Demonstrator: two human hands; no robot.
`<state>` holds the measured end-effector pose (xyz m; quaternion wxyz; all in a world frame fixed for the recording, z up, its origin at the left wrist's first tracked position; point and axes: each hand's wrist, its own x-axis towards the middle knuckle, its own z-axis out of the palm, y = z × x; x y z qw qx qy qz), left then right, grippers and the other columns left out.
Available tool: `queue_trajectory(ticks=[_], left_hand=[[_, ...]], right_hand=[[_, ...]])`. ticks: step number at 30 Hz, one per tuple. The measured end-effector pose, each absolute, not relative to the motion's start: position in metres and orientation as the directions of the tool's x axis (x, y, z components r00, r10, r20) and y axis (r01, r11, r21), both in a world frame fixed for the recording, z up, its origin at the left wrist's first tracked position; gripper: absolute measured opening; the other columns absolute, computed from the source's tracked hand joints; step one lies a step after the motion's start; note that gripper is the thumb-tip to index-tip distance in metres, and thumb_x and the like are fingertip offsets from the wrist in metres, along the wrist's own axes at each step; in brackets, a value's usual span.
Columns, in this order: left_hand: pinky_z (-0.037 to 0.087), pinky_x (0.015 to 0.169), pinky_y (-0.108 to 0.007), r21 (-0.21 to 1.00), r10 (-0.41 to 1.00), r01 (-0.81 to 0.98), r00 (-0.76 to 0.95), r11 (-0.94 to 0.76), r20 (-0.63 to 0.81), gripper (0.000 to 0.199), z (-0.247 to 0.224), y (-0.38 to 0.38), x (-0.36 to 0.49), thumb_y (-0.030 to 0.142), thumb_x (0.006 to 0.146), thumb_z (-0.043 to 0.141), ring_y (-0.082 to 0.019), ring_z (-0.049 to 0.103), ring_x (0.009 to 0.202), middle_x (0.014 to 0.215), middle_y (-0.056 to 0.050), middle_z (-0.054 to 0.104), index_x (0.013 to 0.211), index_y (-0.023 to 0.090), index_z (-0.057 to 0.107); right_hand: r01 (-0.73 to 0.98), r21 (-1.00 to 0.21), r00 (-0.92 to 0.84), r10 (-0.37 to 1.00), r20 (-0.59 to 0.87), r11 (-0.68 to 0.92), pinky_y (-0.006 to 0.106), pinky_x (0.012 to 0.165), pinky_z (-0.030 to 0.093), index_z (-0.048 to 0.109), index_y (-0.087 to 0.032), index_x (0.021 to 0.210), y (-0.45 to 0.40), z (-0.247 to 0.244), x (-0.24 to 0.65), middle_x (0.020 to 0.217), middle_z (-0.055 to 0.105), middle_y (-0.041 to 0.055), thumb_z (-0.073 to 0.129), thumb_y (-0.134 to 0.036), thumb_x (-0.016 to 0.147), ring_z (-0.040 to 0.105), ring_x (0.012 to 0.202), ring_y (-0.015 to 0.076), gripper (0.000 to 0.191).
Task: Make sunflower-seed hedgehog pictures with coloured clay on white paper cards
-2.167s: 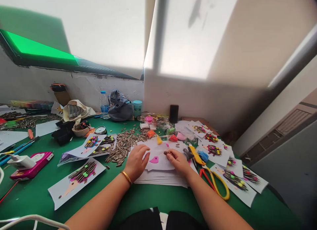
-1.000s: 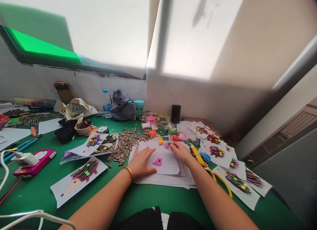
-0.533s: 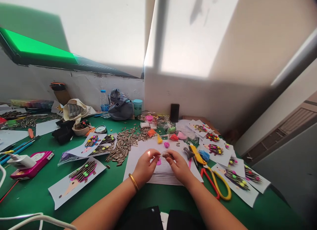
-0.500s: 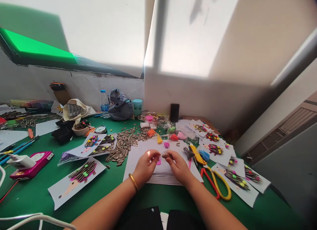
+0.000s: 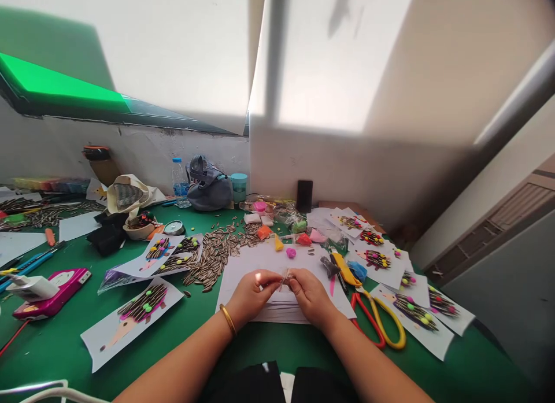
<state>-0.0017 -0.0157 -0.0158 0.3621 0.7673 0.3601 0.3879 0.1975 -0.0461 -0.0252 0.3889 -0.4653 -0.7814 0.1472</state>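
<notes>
Over the stack of white paper (image 5: 243, 270), my left hand (image 5: 254, 294) and my right hand (image 5: 313, 296) meet fingertip to fingertip. Between them is a small clear plastic packet (image 5: 285, 280), pinched by both; its brownish content is mostly covered by my fingers. Just beyond the hands lies a pink lump of modelling clay (image 5: 291, 252). Yellow clay (image 5: 278, 243), orange clay (image 5: 264, 232) and red clay (image 5: 303, 239) sit behind the paper. A heap of striped sunflower seeds (image 5: 212, 255) spreads to the left of the stack.
Scissors with red and yellow handles (image 5: 381, 328) and a yellow cutter (image 5: 346, 270) lie at the right. Hedgehog pictures (image 5: 132, 322) rest on both sides of the green table (image 5: 203, 357). A pink device (image 5: 65, 296) with a white plug is far left. A bag (image 5: 210, 189) and bottle (image 5: 178, 183) stand behind.
My left fingers have come right onto the packet, which now shows as a thin clear piece between both hands. The brown lump seen in my right fingers is now mostly hidden.
</notes>
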Motion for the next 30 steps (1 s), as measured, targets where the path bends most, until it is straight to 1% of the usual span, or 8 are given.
queue_trajectory(ticks=[5,10,14,17,20,24,27,30], left_hand=[[0.051,0.074,-0.028,0.685,0.768,0.393,0.497,-0.614,0.404,0.01,-0.0131,-0.0185,-0.0019,0.026,0.085,0.066,-0.017,0.066,0.079,0.084,-0.002,0.074,0.091,0.023,0.074],[0.05,0.069,-0.028,0.552,0.706,0.442,0.478,-0.707,0.522,0.011,-0.0157,-0.0206,-0.0019,0.03,0.087,0.065,-0.017,0.065,0.074,0.08,-0.003,0.072,0.087,0.023,0.074],[0.05,0.069,-0.029,0.506,0.675,0.447,0.447,-0.737,0.587,0.013,-0.0188,-0.0198,-0.0018,0.029,0.089,0.062,-0.018,0.064,0.074,0.079,-0.004,0.071,0.084,0.022,0.071],[0.049,0.069,-0.03,0.476,0.672,0.481,0.445,-0.737,0.591,0.013,-0.0184,-0.0196,-0.0016,0.026,0.091,0.059,-0.019,0.063,0.076,0.08,-0.005,0.07,0.083,0.02,0.068],[0.049,0.069,-0.03,0.47,0.662,0.47,0.457,-0.747,0.594,0.012,-0.0174,-0.0192,-0.0018,0.027,0.091,0.06,-0.018,0.062,0.077,0.081,-0.005,0.069,0.086,0.02,0.068],[0.049,0.068,-0.029,0.425,0.589,0.414,0.471,-0.805,0.656,0.013,-0.0183,-0.0183,-0.0026,0.029,0.091,0.06,-0.017,0.062,0.074,0.081,-0.004,0.07,0.095,0.022,0.071],[0.048,0.067,-0.028,0.372,0.517,0.373,0.451,-0.85,0.728,0.014,-0.0197,-0.0187,-0.0027,0.028,0.093,0.058,-0.015,0.062,0.071,0.08,-0.004,0.07,0.095,0.023,0.071],[0.048,0.07,-0.029,0.362,0.515,0.396,0.411,-0.844,0.752,0.012,-0.0195,-0.0201,-0.0025,0.026,0.093,0.057,-0.016,0.061,0.074,0.079,-0.005,0.069,0.092,0.021,0.068]], right_hand=[[0.636,-0.565,-0.299,0.843,0.448,0.525,0.032,0.075,0.041,0.058,-0.021,0.091,-0.0459,-0.0269,0.195,0.084,0.063,0.0044,0.033,-0.034,0.102,0.055,0.081,0.0197,0.031],[0.639,-0.558,-0.336,0.845,0.416,0.529,0.031,0.073,0.04,0.056,-0.021,0.084,-0.0491,-0.0242,0.1914,0.081,0.061,0.0039,0.032,-0.036,0.102,0.054,0.079,0.0189,0.034],[0.615,-0.597,-0.317,0.854,0.412,0.516,0.03,0.071,0.039,0.052,-0.021,0.078,-0.05,-0.022,0.1906,0.075,0.057,0.0024,0.031,-0.037,0.102,0.052,0.075,0.018,0.036],[0.593,-0.613,-0.305,0.851,0.428,0.522,0.03,0.071,0.039,0.052,-0.021,0.078,-0.0497,-0.0211,0.1914,0.076,0.057,0.0024,0.03,-0.037,0.102,0.051,0.075,0.018,0.036],[0.576,-0.625,-0.304,0.848,0.434,0.526,0.03,0.071,0.039,0.052,-0.021,0.078,-0.0502,-0.0205,0.1919,0.076,0.056,0.0024,0.031,-0.038,0.102,0.051,0.075,0.018,0.036],[0.55,-0.648,-0.312,0.85,0.425,0.527,0.029,0.069,0.039,0.051,-0.022,0.076,-0.0516,-0.0203,0.1907,0.074,0.055,0.0014,0.03,-0.037,0.102,0.051,0.073,0.0173,0.037],[0.535,-0.666,-0.305,0.854,0.421,0.52,0.028,0.067,0.039,0.051,-0.022,0.076,-0.0521,-0.02,0.1892,0.073,0.054,0.0009,0.031,-0.038,0.102,0.05,0.072,0.0168,0.037],[0.525,-0.683,-0.286,0.861,0.421,0.508,0.028,0.066,0.039,0.052,-0.021,0.076,-0.0521,-0.019,0.1884,0.073,0.054,0.0006,0.032,-0.039,0.102,0.051,0.071,0.0163,0.037]])
